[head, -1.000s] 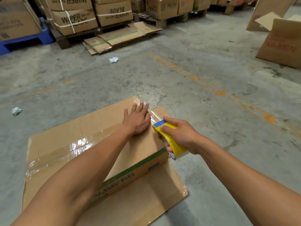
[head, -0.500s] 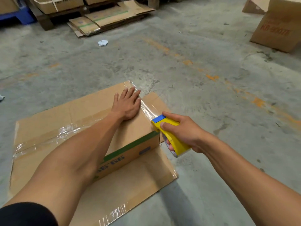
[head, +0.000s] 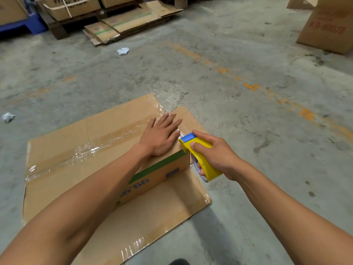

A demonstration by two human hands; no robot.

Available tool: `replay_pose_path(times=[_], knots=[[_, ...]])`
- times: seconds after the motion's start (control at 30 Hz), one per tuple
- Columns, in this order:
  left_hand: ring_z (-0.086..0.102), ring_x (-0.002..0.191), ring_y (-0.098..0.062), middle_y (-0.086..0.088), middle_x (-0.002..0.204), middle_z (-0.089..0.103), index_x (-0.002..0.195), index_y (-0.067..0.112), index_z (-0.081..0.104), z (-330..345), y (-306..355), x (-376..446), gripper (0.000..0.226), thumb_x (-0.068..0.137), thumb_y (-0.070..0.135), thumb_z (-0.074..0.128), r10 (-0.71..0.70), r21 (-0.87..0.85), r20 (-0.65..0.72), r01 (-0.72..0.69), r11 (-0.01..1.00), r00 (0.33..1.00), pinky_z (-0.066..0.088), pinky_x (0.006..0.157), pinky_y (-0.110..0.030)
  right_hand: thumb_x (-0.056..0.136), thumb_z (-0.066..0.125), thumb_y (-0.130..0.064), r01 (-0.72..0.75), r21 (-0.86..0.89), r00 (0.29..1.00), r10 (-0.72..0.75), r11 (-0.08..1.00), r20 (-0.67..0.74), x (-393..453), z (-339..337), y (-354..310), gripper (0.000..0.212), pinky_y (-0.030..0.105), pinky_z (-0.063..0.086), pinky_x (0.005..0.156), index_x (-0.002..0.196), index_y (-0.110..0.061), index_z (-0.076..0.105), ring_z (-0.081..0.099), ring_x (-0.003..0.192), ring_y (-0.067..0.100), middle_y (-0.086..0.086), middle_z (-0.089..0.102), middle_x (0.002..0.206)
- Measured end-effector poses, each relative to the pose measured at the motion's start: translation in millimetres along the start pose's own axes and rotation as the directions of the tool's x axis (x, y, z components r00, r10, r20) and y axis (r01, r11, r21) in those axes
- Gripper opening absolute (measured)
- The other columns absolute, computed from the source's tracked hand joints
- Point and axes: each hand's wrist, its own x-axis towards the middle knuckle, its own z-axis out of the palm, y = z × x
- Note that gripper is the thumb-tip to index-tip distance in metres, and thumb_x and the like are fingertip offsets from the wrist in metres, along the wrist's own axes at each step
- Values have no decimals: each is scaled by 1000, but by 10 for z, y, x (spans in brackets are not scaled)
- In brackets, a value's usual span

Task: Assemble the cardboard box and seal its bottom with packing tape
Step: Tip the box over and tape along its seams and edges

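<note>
A brown cardboard box (head: 86, 134) stands on the concrete floor with its closed bottom flaps facing up. A strip of clear packing tape (head: 80, 152) runs along the centre seam. My left hand (head: 161, 133) lies flat, fingers spread, on the right end of the box top, over the tape. My right hand (head: 215, 153) grips a yellow tape dispenser with a blue tip (head: 198, 155) at the box's right edge, just beside my left fingertips. The near side of the box shows a green stripe and blue print.
A flat cardboard sheet (head: 152, 213) lies under the box toward me. Flattened cartons (head: 129, 23) and stacked boxes on pallets sit at the back left. A large upright box (head: 328, 25) stands at the far right. Crumpled white scraps (head: 122, 51) lie on the floor.
The right hand with the dispenser has stayed at the box's right edge, close to my left fingertips. The head view shifted up slightly. The left hand stays pressed on the box top.
</note>
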Motion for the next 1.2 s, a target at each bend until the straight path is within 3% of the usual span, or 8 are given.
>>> replay_pose_path(times=[0.23, 0.57, 0.8, 1.0, 1.2], knots=[[-4, 151, -9, 12, 165, 4, 154, 40, 17, 8, -6, 14, 57, 100, 55, 11, -11, -7, -8, 11, 1000, 1000, -1, 122, -47, 96, 63, -19, -71, 17, 997, 70, 997, 33, -253, -140, 75, 49, 31, 50, 44, 140, -36, 53, 52, 44, 25, 19, 61, 76], [-5, 151, -9, 12, 165, 2, 154, 42, 13, -3, -8, 15, 56, 100, 56, 12, -17, 4, -2, 17, 1000, 1000, -3, 122, -46, 96, 63, -19, -82, 69, 997, 81, 994, 11, -319, -119, 173, 49, 32, 53, 47, 139, -40, 53, 55, 44, 23, 18, 61, 77], [-6, 151, -9, 12, 165, 1, 155, 40, 14, -13, 26, 6, 58, 99, 57, 11, -21, 24, -9, 21, 999, 1000, -5, 121, -46, 95, 61, -10, -242, -54, 970, 242, 969, -8, -209, -104, 242, 54, 30, 53, 40, 146, -23, 48, 53, 38, 21, 17, 57, 72], [-6, 151, -9, 11, 165, 1, 156, 38, 13, -15, 60, -16, 58, 100, 56, 12, -40, 28, -20, 40, 999, 999, -5, 121, -46, 93, 64, -11, -265, -176, 964, 267, 948, -14, -9, -27, 124, 55, 26, 48, 39, 145, -21, 48, 55, 37, 23, 19, 60, 86], [-5, 151, -9, 12, 165, 3, 155, 40, 15, 5, 43, -22, 58, 100, 57, 14, -33, 8, -29, 33, 999, 999, -3, 122, -46, 94, 65, -14, -253, -158, 967, 255, 954, -8, -32, -19, 156, 53, 23, 47, 36, 144, -22, 49, 53, 31, 18, 18, 59, 89]])
